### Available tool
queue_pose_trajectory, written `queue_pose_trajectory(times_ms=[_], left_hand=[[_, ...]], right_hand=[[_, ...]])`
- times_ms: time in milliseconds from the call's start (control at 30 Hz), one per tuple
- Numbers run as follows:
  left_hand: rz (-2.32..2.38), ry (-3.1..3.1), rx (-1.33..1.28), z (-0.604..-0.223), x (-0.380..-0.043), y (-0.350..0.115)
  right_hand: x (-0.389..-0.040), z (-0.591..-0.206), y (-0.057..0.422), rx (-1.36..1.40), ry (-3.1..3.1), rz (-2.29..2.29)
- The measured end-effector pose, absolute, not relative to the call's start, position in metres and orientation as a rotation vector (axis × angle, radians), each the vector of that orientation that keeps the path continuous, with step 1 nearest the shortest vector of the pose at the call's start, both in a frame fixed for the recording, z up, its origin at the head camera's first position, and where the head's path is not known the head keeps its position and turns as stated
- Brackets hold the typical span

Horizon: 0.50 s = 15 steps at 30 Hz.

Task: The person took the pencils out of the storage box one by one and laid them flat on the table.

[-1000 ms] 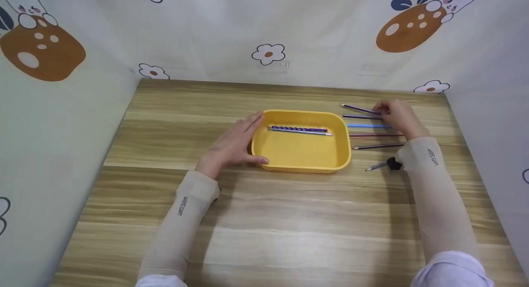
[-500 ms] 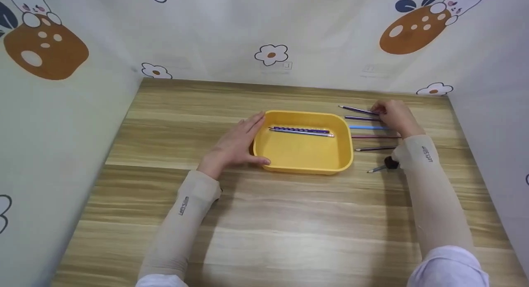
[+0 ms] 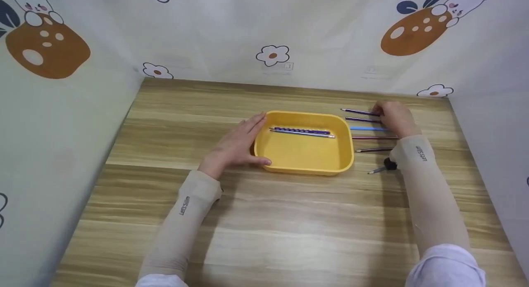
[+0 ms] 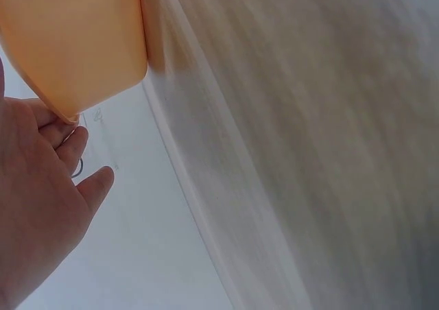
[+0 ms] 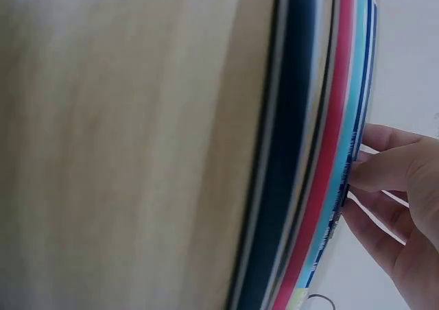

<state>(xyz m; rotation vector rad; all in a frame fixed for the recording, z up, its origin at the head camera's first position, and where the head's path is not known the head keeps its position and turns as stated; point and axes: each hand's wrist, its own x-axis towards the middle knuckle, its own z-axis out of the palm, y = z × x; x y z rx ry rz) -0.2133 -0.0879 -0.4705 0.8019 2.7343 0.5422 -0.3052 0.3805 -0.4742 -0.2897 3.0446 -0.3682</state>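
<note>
A yellow plastic tray stands in the middle of the table, with two pencils lying side by side in it. Against its left end rests my left hand, fingers spread along the rim and thumb over the near-left corner. My right hand, right of the tray, pinches the farthest dark pencil by thumb and fingers. Just nearer lies another dark pencil, then a light blue pencil, a dark red one, a black one and a grey one, all partly hidden by the right arm.
A printed curtain rises behind the table and along both sides. On the right wrist sits a small black camera, over the grey pencil. Both forearms wear beige sleeves.
The pinched pencil's pointed end has swung toward me, so it lies nearly parallel to the row. My right forearm has shifted slightly left. The left hand keeps its place on the tray.
</note>
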Motion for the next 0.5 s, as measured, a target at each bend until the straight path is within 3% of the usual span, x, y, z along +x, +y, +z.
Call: queue_pose_trajectory(times_ms=[500], left_hand=[[0.568, 2.723, 0.813, -0.4697, -0.2123, -0.088]], right_hand=[[-0.2998, -0.472, 0.3884, -0.256, 3.053, -0.458]])
